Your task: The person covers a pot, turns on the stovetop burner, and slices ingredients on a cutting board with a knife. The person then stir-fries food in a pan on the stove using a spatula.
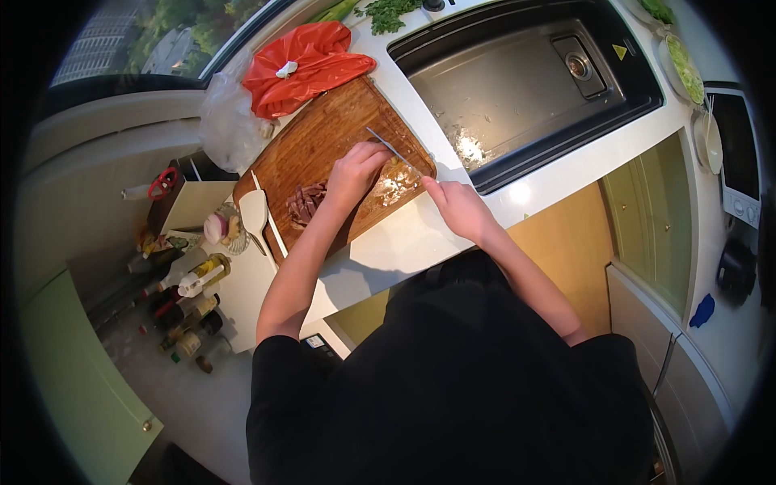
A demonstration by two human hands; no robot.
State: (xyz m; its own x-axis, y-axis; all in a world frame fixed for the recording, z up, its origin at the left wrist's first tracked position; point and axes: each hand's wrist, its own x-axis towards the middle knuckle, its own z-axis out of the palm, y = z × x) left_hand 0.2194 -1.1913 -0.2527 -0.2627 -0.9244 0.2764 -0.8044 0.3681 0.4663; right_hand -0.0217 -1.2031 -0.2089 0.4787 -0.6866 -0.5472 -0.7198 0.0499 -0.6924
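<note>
My right hand (459, 208) is wrapped round the handle of a kitchen knife (393, 149), its blade slanting over the wooden cutting board (303, 133). My left hand (354, 176) is closed on the board just left of the blade. Its fingertips are curled down, and what lies under them is hidden. Small pale yellowish bits (394, 164) show beside the fingertips and the blade. A pile of sliced dark red meat (304, 202) sits on the board left of my left wrist. The board looks wet and shiny near the knife.
Right of the board is a dark sink (509, 97). A red plastic bag (303, 65) and a clear bag (229, 117) lie behind the board. A white spatula (254, 212), a knife block (186, 198) and several bottles (190, 307) stand left. Bowls (683, 69) are far right.
</note>
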